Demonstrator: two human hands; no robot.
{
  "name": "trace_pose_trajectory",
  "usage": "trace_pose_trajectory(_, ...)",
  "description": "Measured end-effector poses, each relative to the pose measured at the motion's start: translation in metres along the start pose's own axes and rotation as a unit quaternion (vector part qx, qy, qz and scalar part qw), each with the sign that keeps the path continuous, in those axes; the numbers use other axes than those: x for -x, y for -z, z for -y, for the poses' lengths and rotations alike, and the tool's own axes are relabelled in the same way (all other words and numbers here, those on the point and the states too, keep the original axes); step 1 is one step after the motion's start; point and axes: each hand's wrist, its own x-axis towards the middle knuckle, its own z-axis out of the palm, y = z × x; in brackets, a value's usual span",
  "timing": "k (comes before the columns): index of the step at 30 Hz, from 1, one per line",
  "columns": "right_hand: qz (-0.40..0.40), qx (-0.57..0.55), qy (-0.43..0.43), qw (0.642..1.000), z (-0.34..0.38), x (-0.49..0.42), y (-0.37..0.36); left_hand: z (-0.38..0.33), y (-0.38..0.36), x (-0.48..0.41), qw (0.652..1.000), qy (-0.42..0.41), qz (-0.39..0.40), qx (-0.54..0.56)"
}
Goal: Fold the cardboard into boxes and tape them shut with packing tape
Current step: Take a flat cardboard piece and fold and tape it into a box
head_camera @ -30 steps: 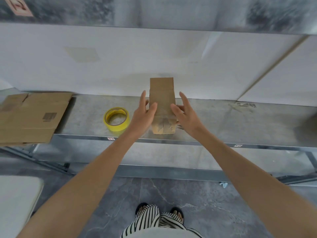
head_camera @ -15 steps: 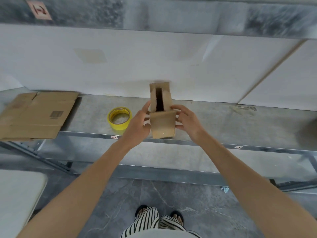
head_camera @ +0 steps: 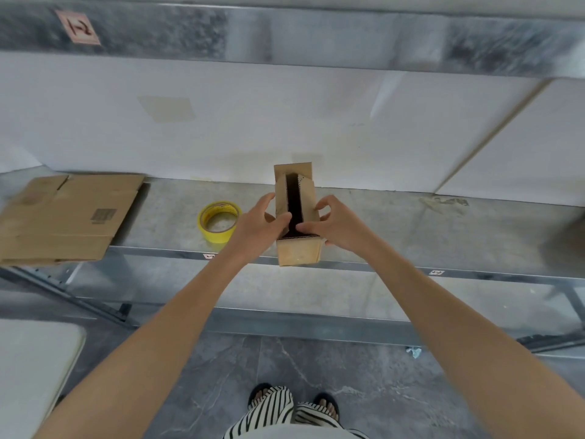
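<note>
Item under inspection: a small cardboard box (head_camera: 297, 250), standing at the front edge of a metal shelf (head_camera: 411, 236), its near face slightly overhanging that edge. Its top was not closed: two long flaps were folded inward with a dark slot open between them, and a further flap stood upright at the box's far end. No tape was seen on the box.

The left hand (head_camera: 258, 224) gripped the box's left side, thumb laid over the left flap near the slot, fingers (head_camera: 266, 201) wrapped against the left wall. The right hand (head_camera: 340, 228) gripped the box's right side, thumb pressed on the right flap, fingers (head_camera: 323, 204) curled over the upper right edge. Both hands were thus grasping the box.

A roll of yellow tape (head_camera: 219, 224) lay flat on the shelf just to the left of the box, apart from the left hand. A flattened cardboard sheet (head_camera: 69, 217) lay well to the left of the box, beyond the roll, and bore a printed mark. A crumpled scrap (head_camera: 443, 201) lay well to the right of the box, toward the wall.

Above the box and far to its left, a rack beam carried a label reading "1-2" (head_camera: 78, 27). Below the box, grey stone floor (head_camera: 316, 362) and striped trousers (head_camera: 275, 413) were visible
</note>
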Motion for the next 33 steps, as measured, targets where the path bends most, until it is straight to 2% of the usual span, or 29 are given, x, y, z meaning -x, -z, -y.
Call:
trace_pose_trajectory(3, 0.005, 0.034, 0.01, 0.999, 0.0, 0.001, 0.0, -0.004, 0.007, 0.003, 0.998, -0.014, 0.016, 0.053)
trace_pose_trajectory(6, -0.014, 0.032, 0.041, 0.999, 0.001, 0.007, 0.002, -0.004, 0.013, 0.003, 0.998, -0.039, 0.024, 0.03)
trace_pose_trajectory(11, -0.133, 0.045, 0.074, 0.987, -0.004, 0.007, 0.013, 0.011, 0.015, -0.003, 0.999, -0.042, 0.014, -0.011)
trace_pose_trajectory(19, -0.102, -0.06, 0.007, 0.993, -0.013, 0.002, 0.005, 0.027, 0.025, -0.01, 0.997, -0.049, 0.03, -0.051)
trace_pose_trajectory(23, -0.142, -0.069, 0.002, 0.987, -0.015, 0.005, 0.006, 0.021, 0.03, -0.015, 0.988, -0.117, 0.044, -0.089)
trace_pose_trajectory(28, -0.194, -0.086, -0.012, 0.977, -0.024, 0.023, 0.01, 0.003, 0.028, -0.023, 0.959, -0.208, 0.055, -0.186)
trace_pose_trajectory(33, -0.223, -0.106, -0.002, 0.969, -0.03, 0.039, 0.007, -0.018, 0.024, -0.027, 0.941, -0.281, 0.048, -0.184)
